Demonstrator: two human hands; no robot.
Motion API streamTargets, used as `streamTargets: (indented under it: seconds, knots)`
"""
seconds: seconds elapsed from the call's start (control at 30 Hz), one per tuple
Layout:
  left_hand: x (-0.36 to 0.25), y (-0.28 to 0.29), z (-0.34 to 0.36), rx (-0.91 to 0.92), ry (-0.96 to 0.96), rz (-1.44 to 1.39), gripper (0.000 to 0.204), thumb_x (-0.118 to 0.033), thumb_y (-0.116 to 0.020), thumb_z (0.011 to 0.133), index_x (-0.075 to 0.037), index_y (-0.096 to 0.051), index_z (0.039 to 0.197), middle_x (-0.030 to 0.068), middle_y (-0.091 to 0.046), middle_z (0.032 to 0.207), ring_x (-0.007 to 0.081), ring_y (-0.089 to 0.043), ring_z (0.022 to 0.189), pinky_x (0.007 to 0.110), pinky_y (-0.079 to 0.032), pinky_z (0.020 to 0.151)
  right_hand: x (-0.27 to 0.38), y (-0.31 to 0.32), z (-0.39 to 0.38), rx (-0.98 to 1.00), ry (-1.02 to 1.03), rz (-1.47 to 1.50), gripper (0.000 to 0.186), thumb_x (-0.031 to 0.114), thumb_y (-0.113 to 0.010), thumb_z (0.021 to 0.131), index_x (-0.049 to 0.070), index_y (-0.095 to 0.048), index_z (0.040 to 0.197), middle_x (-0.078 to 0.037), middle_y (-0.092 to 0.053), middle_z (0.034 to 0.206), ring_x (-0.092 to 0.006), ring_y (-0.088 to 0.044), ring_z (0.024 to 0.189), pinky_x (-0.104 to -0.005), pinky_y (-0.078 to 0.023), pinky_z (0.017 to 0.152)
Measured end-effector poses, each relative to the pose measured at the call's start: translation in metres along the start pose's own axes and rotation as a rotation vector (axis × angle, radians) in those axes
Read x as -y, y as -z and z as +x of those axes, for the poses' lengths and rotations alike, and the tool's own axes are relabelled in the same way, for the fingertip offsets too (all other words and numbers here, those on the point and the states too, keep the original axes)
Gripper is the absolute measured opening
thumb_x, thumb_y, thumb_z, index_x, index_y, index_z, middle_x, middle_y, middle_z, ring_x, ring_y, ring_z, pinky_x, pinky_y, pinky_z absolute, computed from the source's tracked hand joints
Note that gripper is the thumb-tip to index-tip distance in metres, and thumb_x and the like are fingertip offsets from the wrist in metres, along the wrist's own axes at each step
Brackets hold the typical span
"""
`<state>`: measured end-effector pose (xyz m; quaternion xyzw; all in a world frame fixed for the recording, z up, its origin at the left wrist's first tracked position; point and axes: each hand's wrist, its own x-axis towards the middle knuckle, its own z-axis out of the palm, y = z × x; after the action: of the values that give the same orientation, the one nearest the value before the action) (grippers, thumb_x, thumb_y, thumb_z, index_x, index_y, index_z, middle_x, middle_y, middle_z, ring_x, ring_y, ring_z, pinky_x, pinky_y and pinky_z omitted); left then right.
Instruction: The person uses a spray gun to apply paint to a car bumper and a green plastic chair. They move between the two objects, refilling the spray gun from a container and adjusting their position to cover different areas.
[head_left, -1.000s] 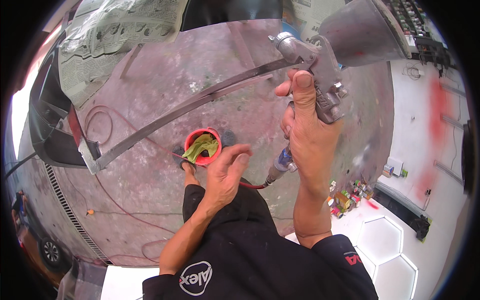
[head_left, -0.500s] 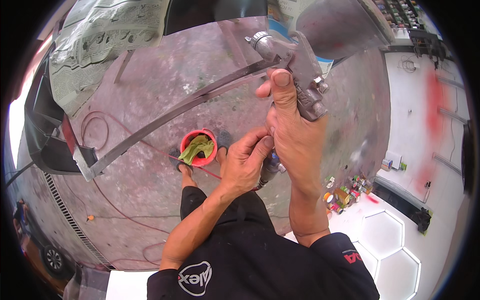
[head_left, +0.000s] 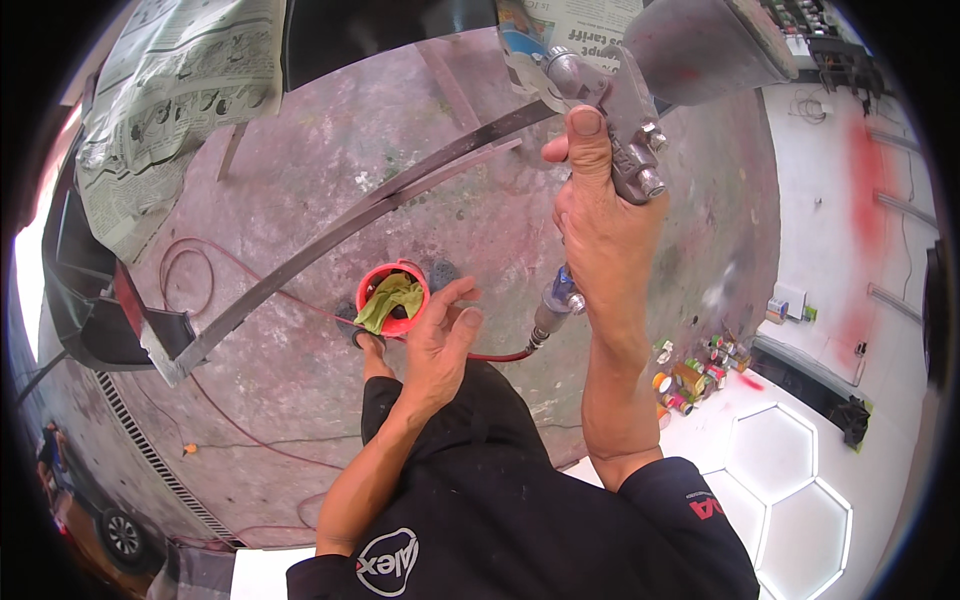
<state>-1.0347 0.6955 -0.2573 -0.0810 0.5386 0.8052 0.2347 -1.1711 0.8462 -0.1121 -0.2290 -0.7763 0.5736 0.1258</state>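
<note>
Down below lies a big grey floor (head_left: 330, 150), stained and rough. A sheet of newspaper (head_left: 170, 90) covers something at the top left. A long metal bar (head_left: 330, 245) lies slanted across the floor, and a thin red hose (head_left: 200, 260) curls near it.

The right hand (head_left: 600, 240) is wrapped tight around the handle of a silver spray gun (head_left: 625, 130), held up high, thumb pressed along its back. The gun's metal cup (head_left: 710, 45) sits on top; you cannot see what is in it.

The left hand (head_left: 440, 345) is open, fingers loose and spread, holding nothing. It hovers just beside a small red cup (head_left: 372, 285) on the floor. A crumpled green-yellow rag (head_left: 392, 298) is stuffed inside that cup.

Far right, little paint cans (head_left: 695, 375) stand together by the white floor (head_left: 790, 480). Their insides are too small to tell.
</note>
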Motion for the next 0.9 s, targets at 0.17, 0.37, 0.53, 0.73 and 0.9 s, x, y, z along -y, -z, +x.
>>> streamTargets:
  seconds: [0.17,0.37,0.53,0.73,0.9]
  knots:
    - [0.005,0.028,-0.027,-0.123,0.112,0.024,0.043,-0.024,-0.064,0.108,0.000,-0.058,0.143,0.0062,-0.064,0.129,0.0126,-0.059,0.111,0.029,-0.050,0.092,0.006,-0.002,-0.004,0.025,-0.008,0.023,0.045,0.049,-0.071,0.101,0.005,-0.069,0.106,-0.002,-0.066,0.080,-0.0037,-0.044,0.051,-0.0252,-0.034,0.047]
    - [0.021,0.050,-0.041,-0.129,0.094,0.083,0.038,-0.021,-0.062,0.109,0.001,-0.060,0.140,0.0052,-0.066,0.121,0.0107,-0.060,0.102,0.027,-0.049,0.090,0.000,-0.004,-0.004,-0.022,-0.023,-0.023,0.043,0.048,-0.071,0.101,0.006,-0.069,0.107,-0.002,-0.066,0.080,-0.0036,-0.043,0.050,-0.0245,-0.033,0.047]
    - [0.020,0.056,-0.050,-0.128,0.131,0.151,0.039,-0.026,-0.062,0.109,0.000,-0.061,0.139,0.0088,-0.062,0.124,0.0134,-0.060,0.108,0.029,-0.053,0.089,0.023,-0.019,-0.027,0.000,-0.120,0.013,0.042,0.047,-0.073,0.100,0.005,-0.071,0.103,0.001,-0.063,0.076,-0.0041,-0.046,0.056,-0.0253,-0.035,0.051]
    - [0.016,0.058,-0.057,-0.171,0.112,0.157,0.038,-0.025,-0.064,0.108,0.001,-0.063,0.136,0.0055,-0.059,0.115,0.0121,-0.060,0.101,0.028,-0.052,0.085,0.028,-0.054,-0.063,0.233,-0.069,0.048,0.039,0.040,-0.076,0.099,0.002,-0.069,0.102,0.004,-0.059,0.076,-0.0057,-0.054,0.071,-0.0262,-0.044,0.062]
    - [0.028,0.069,-0.063,-0.205,0.066,0.115,0.039,-0.025,-0.066,0.107,0.000,-0.063,0.136,0.0028,-0.068,0.104,0.0095,-0.061,0.091,0.027,-0.050,0.083,0.046,-0.075,-0.085,0.399,-0.185,0.216,0.037,0.037,-0.076,0.100,0.001,-0.067,0.102,0.004,-0.057,0.074,-0.0056,-0.050,0.068,-0.0250,-0.042,0.060]
